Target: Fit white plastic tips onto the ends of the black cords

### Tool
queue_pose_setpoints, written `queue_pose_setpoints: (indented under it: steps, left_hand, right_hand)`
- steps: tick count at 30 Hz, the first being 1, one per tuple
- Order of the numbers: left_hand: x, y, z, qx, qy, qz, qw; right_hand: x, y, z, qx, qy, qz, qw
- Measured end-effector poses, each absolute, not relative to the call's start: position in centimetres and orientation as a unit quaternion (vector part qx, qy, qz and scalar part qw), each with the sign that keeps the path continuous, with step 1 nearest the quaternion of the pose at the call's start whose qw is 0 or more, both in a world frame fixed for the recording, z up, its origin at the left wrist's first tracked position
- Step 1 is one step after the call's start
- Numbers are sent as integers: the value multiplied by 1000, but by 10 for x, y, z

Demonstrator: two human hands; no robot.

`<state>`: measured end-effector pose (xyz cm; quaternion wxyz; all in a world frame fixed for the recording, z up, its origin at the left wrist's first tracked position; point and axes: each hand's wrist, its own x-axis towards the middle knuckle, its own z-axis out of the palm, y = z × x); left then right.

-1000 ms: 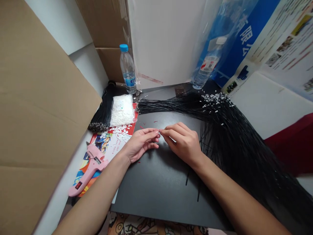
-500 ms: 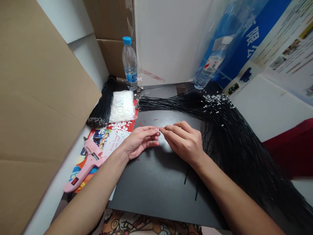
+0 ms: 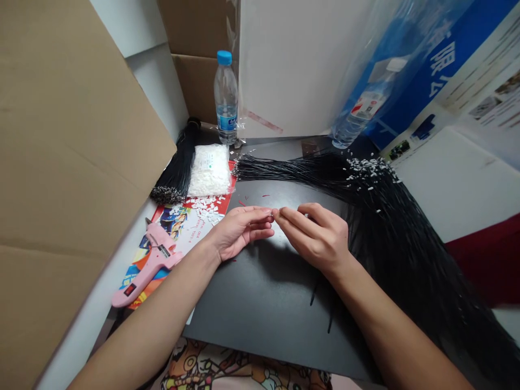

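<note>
My left hand (image 3: 246,233) and my right hand (image 3: 316,234) meet fingertip to fingertip above the dark table (image 3: 260,303). Thumb and forefinger of the left are pinched, with a tiny white piece showing at their tips half a second ago; now the fingers mostly cover it. The right hand also pinches at the same spot, and what lies in its fingers is too small to make out. Similar loose white pieces (image 3: 206,208) are scattered left of the hands, below a clear bag of white pieces (image 3: 210,170). Beyond the hands runs a bundle of black wires (image 3: 280,169).
A pink glue gun (image 3: 152,262) lies on a printed sheet (image 3: 190,238) by my left forearm. Black wires with white ends (image 3: 371,169) spread down the right side. Another wire bundle (image 3: 179,162), two bottles (image 3: 226,103) (image 3: 361,111) and a cardboard panel (image 3: 81,141) border the table.
The whole view has shifted slightly, so things sit a little further right. Both hands stay together; the white piece at the left fingertips is now less visible.
</note>
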<state>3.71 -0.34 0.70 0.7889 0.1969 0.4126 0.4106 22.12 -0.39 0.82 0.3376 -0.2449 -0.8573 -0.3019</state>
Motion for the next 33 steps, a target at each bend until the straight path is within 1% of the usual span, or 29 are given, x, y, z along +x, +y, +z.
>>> queue_pose_setpoints:
  steps: [13,19,24,33]
  left_hand:
    - [36,-3,5,167,380,399,818]
    - [35,-3,5,163,375,398,821]
    - [36,-3,7,170,374,397,821]
    - [35,-2,4,176,371,403,818]
  right_hand:
    - [224,-4,7,-228,-858,-297,351]
    - [225,-3,7,-225,-865,-291,342]
    - [227,-2,4,-240,-856,-275,366]
    - [228,-2,5,-251,-851,-260,380]
